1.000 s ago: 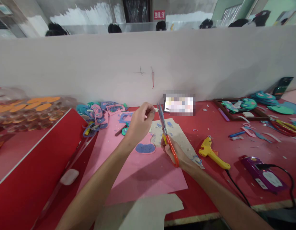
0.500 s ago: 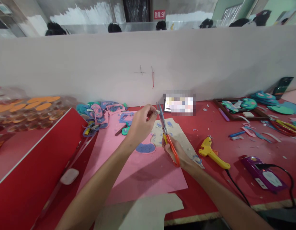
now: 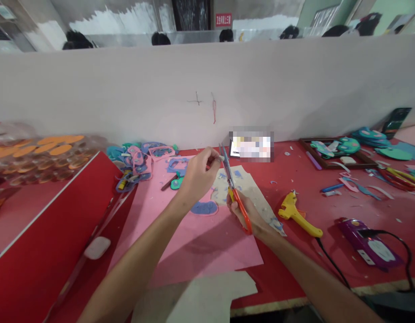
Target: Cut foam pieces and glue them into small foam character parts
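Note:
My right hand (image 3: 244,207) grips a pair of scissors (image 3: 240,207) with orange and yellow handles, blades pointing up and away. Close to the blades, my left hand (image 3: 202,172) pinches a small whitish piece (image 3: 222,158), too small to make out further. Beneath both hands lies a pink foam sheet (image 3: 194,251). On it are a blue curved foam cutout (image 3: 205,208) with a pink edge and a beige sheet (image 3: 254,188) with blue scraps. A dark-handled tool (image 3: 169,182) and a green foam piece (image 3: 176,183) rest left of my left hand.
A yellow glue gun (image 3: 296,214) and a purple power device (image 3: 369,244) with a cable lie at right. Behind them is a brown tray (image 3: 345,165) of foam pieces. Foam offcuts (image 3: 140,159) pile up at left, beside a red panel (image 3: 59,233). A lit screen (image 3: 251,148) leans against the partition.

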The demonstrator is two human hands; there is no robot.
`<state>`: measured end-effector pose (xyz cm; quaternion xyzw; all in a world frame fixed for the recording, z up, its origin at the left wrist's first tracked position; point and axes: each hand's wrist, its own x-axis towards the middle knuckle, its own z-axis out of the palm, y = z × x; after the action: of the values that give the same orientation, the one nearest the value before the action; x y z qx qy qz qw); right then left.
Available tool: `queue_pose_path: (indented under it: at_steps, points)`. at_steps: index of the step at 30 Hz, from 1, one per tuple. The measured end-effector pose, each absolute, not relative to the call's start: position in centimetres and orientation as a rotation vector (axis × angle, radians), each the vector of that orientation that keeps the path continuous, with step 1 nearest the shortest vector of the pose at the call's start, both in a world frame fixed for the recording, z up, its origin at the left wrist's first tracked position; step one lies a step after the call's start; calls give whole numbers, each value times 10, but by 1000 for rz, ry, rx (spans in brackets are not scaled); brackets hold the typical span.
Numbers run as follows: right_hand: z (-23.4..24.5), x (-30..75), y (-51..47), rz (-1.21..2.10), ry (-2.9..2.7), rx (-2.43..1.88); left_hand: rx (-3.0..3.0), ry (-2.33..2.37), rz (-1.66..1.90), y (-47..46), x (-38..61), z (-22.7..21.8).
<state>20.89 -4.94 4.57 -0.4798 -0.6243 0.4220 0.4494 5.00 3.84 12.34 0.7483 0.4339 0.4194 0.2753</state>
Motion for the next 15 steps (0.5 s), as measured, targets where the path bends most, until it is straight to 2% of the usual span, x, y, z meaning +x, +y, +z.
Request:
queue_pose_path:
  at_steps: [15]
  points:
    - [35, 211, -43, 1064, -1532, -1174, 1998, 1171, 1132, 37, 52, 120]
